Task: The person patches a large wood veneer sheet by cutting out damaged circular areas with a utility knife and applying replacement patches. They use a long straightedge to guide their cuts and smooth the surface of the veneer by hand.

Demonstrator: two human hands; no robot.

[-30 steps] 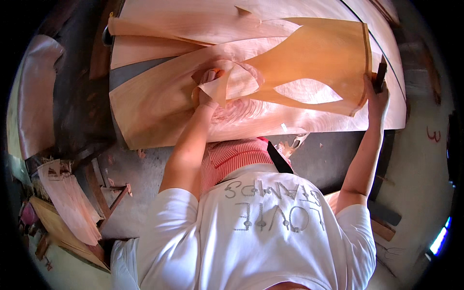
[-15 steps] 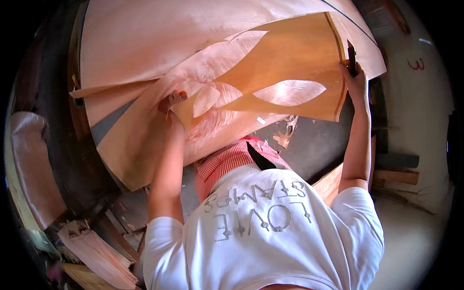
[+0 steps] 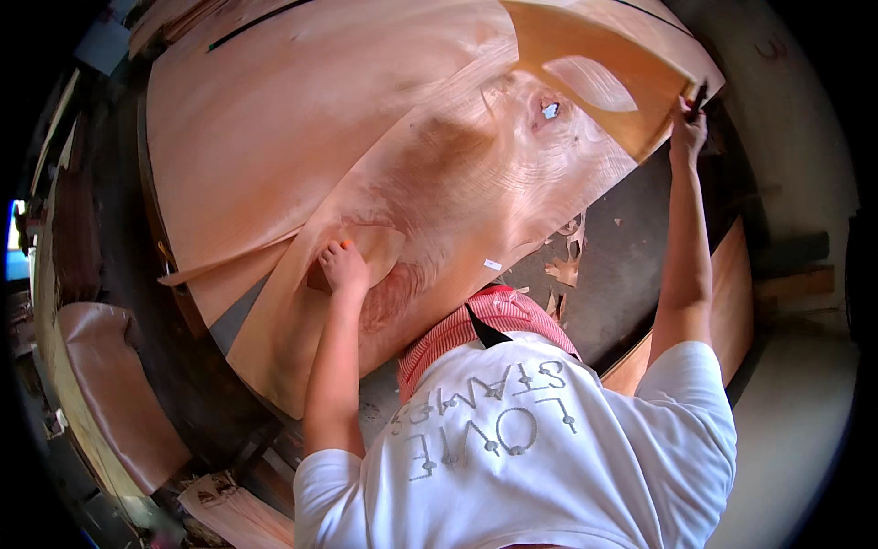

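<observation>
At the far right end of the pale, swirl-grained veneer (image 3: 439, 174), we see the orange sheet (image 3: 622, 50) with a pale leaf shape (image 3: 593, 84) in it. At its outer corner our right hand (image 3: 690, 128) is closed around a dark tool (image 3: 701, 97). Our left hand (image 3: 346, 267) lies on an oval patch (image 3: 380, 249), fingers bunched; we cannot tell whether they pinch it. The veneer's near edge slants past our red striped garment (image 3: 439, 343), and room opens over floor (image 3: 626, 220) and scraps (image 3: 565, 267) toward our right forearm (image 3: 690, 229).
</observation>
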